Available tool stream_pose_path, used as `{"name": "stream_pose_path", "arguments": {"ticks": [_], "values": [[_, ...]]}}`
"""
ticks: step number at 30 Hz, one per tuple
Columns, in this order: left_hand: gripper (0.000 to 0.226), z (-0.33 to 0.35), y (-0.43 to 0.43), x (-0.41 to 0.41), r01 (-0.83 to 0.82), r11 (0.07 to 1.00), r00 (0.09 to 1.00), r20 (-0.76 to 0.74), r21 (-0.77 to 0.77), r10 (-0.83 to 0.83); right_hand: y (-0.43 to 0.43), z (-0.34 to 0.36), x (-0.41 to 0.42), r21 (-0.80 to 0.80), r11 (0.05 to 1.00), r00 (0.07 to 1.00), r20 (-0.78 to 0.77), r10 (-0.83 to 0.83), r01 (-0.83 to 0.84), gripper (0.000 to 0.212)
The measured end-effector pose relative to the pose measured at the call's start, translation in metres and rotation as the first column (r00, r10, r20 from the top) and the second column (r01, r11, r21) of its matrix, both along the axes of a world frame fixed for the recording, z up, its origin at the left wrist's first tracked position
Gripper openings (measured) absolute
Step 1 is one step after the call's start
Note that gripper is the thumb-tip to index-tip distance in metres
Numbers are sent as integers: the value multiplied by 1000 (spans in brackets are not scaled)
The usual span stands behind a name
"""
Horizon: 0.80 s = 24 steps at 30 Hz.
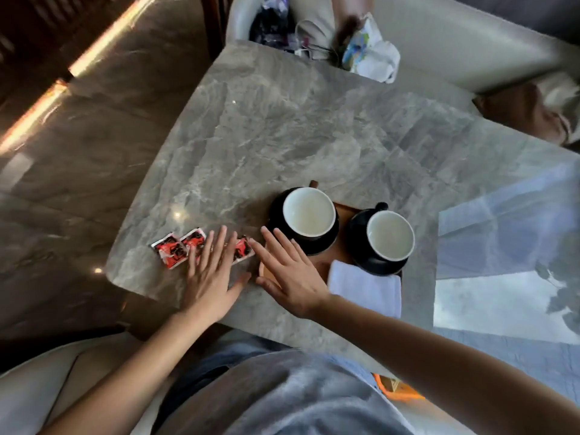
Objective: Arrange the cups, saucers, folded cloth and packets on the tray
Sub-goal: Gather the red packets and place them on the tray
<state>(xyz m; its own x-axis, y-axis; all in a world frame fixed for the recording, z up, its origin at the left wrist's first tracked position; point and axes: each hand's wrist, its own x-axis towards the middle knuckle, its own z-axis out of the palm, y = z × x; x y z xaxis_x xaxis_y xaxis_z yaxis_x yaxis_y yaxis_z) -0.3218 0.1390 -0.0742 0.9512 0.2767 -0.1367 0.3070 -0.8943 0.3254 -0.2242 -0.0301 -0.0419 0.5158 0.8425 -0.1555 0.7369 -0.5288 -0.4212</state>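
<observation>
The red packets lie in a row on the marble table, just left of the wooden tray. The left hand lies flat over them and is nearer. The right hand lies flat at the tray's edge, and neither grips anything.

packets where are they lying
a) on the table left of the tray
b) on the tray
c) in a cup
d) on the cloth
a: the packets lie on the table left of the tray, partly under the left hand.
</observation>
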Motion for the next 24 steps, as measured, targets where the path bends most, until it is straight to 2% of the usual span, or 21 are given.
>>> {"name": "stream_pose_path", "arguments": {"ticks": [2, 6, 11, 14, 18, 22, 24], "values": [[87, -5, 14, -9, -107, 994, 994, -7, -23, 106, 20, -9, 3, -28, 997, 998, -2, 66, -66, 64], [70, -17, 30, -26, -269, 962, 963, 6, -42, 270, 58, -26, 11, -110, 986, 992, -29, 119, -122, 64], [50, -22, 31, -30, -382, 920, 922, 26, -84, 386, 87, -34, 20, -127, 987, 974, -189, -123, 100, 59], [45, -18, 33, -22, -431, 896, 897, 62, -105, 439, 90, -37, 24, -164, 982, 981, -157, -117, 91, 60], [44, -12, 34, -16, -428, 899, 901, 31, -98, 432, 83, -39, 28, -171, 983, 990, -110, -82, 62, 59], [36, -8, 34, -12, -410, 908, 911, 10, -84, 413, 81, -35, 27, -110, 989, 992, -71, -109, 101, 38], [32, -6, 31, -10, -391, 917, 918, 35, -79, 395, 78, -31, 26, -51, 992, 985, -116, -125, 120, 25]]}}
